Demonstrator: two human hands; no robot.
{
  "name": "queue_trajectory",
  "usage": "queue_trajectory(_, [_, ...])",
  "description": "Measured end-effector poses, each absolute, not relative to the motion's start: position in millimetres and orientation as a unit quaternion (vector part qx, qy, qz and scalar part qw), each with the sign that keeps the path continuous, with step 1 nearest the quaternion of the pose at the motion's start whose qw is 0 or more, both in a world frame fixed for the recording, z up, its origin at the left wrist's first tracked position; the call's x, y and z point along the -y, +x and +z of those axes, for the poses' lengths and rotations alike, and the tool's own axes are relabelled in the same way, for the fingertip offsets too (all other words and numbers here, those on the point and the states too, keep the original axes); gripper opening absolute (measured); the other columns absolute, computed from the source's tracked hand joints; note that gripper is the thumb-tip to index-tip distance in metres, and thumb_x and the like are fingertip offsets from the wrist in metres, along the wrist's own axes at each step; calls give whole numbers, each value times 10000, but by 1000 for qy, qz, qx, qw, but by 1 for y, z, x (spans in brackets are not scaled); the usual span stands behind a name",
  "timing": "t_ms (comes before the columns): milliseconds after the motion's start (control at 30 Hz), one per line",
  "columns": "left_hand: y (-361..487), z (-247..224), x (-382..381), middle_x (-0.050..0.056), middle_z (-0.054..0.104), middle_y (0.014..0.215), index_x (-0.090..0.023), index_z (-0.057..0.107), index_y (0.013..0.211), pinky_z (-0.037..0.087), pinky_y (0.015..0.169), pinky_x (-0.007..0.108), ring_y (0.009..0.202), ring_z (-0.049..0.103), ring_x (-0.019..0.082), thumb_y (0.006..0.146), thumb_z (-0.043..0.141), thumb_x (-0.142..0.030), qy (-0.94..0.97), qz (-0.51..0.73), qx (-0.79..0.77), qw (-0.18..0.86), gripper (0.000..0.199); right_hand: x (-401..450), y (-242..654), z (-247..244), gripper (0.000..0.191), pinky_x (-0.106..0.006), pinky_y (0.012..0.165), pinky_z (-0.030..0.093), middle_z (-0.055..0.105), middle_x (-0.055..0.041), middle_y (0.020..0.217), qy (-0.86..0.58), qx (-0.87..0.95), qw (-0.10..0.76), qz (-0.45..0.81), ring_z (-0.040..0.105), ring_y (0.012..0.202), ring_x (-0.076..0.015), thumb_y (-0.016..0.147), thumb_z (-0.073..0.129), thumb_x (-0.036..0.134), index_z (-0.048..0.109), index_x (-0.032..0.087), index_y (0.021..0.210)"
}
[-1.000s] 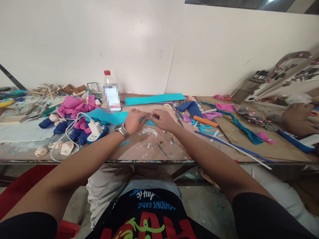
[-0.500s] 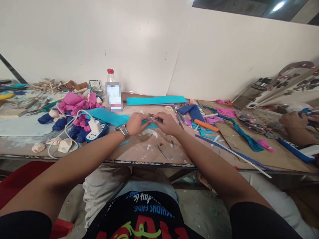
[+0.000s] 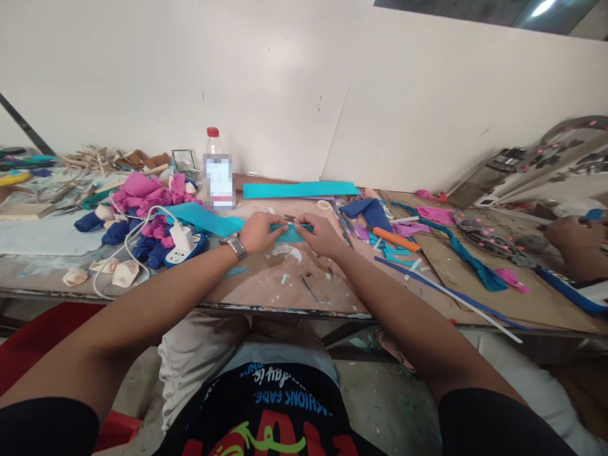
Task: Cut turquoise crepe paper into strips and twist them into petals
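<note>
At twelve o'clock on the table, the left hand and right hand have their fingers pinched on the turquoise strip, its tail toward ten o'clock, seemingly gathering its edge, which next calls for even tension.

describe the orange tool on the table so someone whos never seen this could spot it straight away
On the table, look to the right of the person's right hand. Just nearer than the folded dark blue piece, the orange tool lies slanted beside turquoise scraps. Its long, solid orange body sets it apart.
</note>
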State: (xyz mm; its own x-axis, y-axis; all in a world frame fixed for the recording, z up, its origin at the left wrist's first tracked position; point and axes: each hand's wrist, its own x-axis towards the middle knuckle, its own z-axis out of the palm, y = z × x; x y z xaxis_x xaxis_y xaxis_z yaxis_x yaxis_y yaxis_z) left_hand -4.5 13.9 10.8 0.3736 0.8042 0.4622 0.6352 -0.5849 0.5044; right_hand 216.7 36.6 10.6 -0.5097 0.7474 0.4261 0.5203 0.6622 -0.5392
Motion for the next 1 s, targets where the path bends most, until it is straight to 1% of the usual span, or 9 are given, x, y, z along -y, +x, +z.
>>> queue_trajectory(133, [-5, 13, -13, 44, 817, 1007, -215, 817, 1032, 490, 791, 326, 889, 725, 230, 953, 574, -431, 814, 343, -444, 147, 334, -37, 219, 13, 225, -314, 717, 389, 655, -44, 841, -371, 855, 322, 167, 567, 780, -192, 956, 499, 357, 630, 180, 908])
queue_trajectory(367, [-10, 14, -16, 60, 797, 903, -174, 808, 953, 480, 774, 326, 800, 676, 213, 956, 554, -437, 803, 359, -451, 153, 365, -41, 222, 14, 182, -317, 727, 420, 695, -43, 851, -362, 847, 354, 163, 597, 794, -196, 921, 548, 328, 658, 187, 882])
queue_trajectory(500, [-11, 14, -18, 51, 779, 845, -168, 802, 926, 447, 712, 315, 758, 649, 198, 947, 557, -443, 802, 360, -448, 161, 369, -42, 223, 12, 153, -314, 724, 441, 729, -37, 855, -347, 851, 355, 171, 627, 792, -194, 883, 614, 322, 696, 195, 867])
queue_trajectory(667, [-11, 17, -16, 46, 741, 766, -142, 792, 870, 400, 648, 297, 686, 590, 170, 940, 565, -444, 811, 342, -442, 175, 384, -40, 223, 16, 139, -315, 703, 434, 727, -44, 818, -355, 850, 365, 136, 623, 760, -191, 856, 593, 273, 694, 189, 811])
queue_trajectory(700, [-11, 18, -15, 46, 739, 766, -142, 794, 874, 399, 646, 294, 688, 589, 169, 936, 572, -448, 813, 339, -439, 180, 384, -40, 223, 17, 138, -317, 706, 435, 730, -48, 821, -354, 852, 363, 134, 625, 762, -194, 849, 591, 268, 694, 187, 808])
queue_trajectory(833, [-10, 19, -12, 31, 746, 778, -172, 813, 996, 426, 671, 286, 696, 606, 172, 899, 630, -480, 818, 327, -424, 208, 371, -37, 222, 18, 164, -322, 726, 451, 740, -58, 845, -345, 856, 358, 142, 643, 790, -202, 864, 596, 298, 707, 181, 832])
queue_trajectory(900, [-10, 19, -12, 19, 723, 727, -177, 818, 985, 425, 674, 284, 666, 590, 164, 899, 628, -497, 823, 318, -419, 215, 382, -36, 221, 17, 174, -319, 728, 456, 743, -57, 853, -343, 856, 355, 151, 648, 797, -201, 877, 599, 312, 711, 181, 851])
queue_trajectory(1000, [-11, 20, -13, 7, 665, 653, -165, 819, 954, 388, 633, 278, 632, 544, 151, 913, 596, -541, 829, 304, -416, 218, 439, -37, 221, 15, 157, -315, 721, 455, 746, -52, 850, -347, 855, 354, 149, 644, 792, -197, 869, 606, 299, 712, 184, 852])
